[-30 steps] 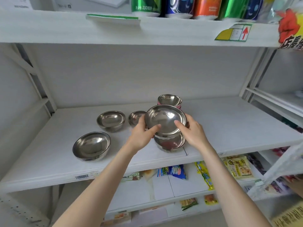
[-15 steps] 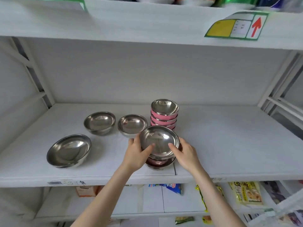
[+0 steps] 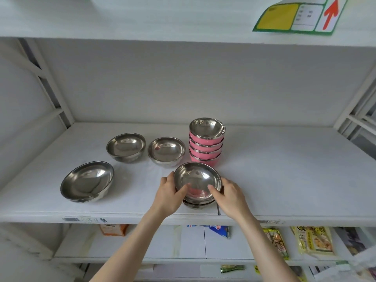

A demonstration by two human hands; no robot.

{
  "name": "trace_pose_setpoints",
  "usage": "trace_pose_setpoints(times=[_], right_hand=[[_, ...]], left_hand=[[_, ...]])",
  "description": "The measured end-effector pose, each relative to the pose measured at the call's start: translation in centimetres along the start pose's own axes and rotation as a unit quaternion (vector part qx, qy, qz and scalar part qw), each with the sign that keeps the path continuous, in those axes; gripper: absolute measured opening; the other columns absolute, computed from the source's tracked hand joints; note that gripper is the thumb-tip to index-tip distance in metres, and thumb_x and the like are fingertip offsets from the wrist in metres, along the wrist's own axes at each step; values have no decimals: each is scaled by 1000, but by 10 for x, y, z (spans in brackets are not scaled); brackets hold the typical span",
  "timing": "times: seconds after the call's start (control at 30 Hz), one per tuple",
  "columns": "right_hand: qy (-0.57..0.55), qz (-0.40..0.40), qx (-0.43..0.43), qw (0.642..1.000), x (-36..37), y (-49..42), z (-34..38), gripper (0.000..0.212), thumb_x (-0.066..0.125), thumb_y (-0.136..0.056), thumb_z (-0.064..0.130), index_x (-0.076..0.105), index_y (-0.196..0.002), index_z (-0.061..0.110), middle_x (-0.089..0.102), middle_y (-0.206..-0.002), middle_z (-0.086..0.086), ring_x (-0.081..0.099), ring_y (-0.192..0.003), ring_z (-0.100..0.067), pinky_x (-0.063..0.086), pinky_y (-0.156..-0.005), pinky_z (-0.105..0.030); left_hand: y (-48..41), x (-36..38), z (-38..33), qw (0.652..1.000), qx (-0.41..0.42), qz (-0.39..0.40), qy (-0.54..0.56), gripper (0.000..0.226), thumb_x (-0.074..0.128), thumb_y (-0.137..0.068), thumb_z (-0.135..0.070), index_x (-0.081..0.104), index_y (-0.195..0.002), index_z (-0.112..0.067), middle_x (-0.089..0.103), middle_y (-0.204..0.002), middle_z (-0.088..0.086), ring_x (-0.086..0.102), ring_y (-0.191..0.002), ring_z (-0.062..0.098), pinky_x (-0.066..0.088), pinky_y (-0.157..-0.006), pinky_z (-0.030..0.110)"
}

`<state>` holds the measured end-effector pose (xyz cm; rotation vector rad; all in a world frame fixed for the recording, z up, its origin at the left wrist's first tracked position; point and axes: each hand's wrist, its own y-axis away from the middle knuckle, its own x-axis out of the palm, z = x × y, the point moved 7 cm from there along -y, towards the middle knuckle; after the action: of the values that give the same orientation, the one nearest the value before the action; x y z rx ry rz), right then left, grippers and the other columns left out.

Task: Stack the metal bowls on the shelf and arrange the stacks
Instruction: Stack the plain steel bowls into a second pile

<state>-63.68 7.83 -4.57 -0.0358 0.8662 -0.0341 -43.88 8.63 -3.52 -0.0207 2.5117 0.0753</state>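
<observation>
White metal shelving unit point(image 3: 284, 180), open-fronted, with a plain white back panel point(image 3: 203, 82). Diagonal braces point(image 3: 46, 82) run along the left side; upright posts point(image 3: 354, 102) stand at the right. The upper shelf edge point(image 3: 162, 19) carries a green-bordered label point(image 3: 301, 15) with a yellow field and a red arrow pointing up. The lower shelf point(image 3: 183, 247) holds snack packets point(image 3: 313, 241), a blue packet point(image 3: 219, 231) and an orange box point(image 3: 114, 228). Lighting is even and diffuse.
</observation>
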Motion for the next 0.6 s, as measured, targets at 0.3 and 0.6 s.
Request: trace_pose_setpoints(times=[0.3,0.6], right_hand=[[128,-21,-14,991,-9,15,7,51,41,-93,54,53,-124,16,59,-112,-7,54,-107,-26,45,-87,-38],[237,-132,-78,959,-23,69,39,69,34,-87,60,46,-136,12,62,-120,-10,58,-107,-28,48,-83,-42]], left_hand=[[11,-10,3,970,19,-30,-239,64,36,-93,-61,37,-139,-17,44,-130,7,55,-109,30,47,-82,40],[62,-44,5,903,101,-96,-407,77,20,-85,-63,56,-130,-12,63,-119,12,62,-99,33,51,-72,43]])
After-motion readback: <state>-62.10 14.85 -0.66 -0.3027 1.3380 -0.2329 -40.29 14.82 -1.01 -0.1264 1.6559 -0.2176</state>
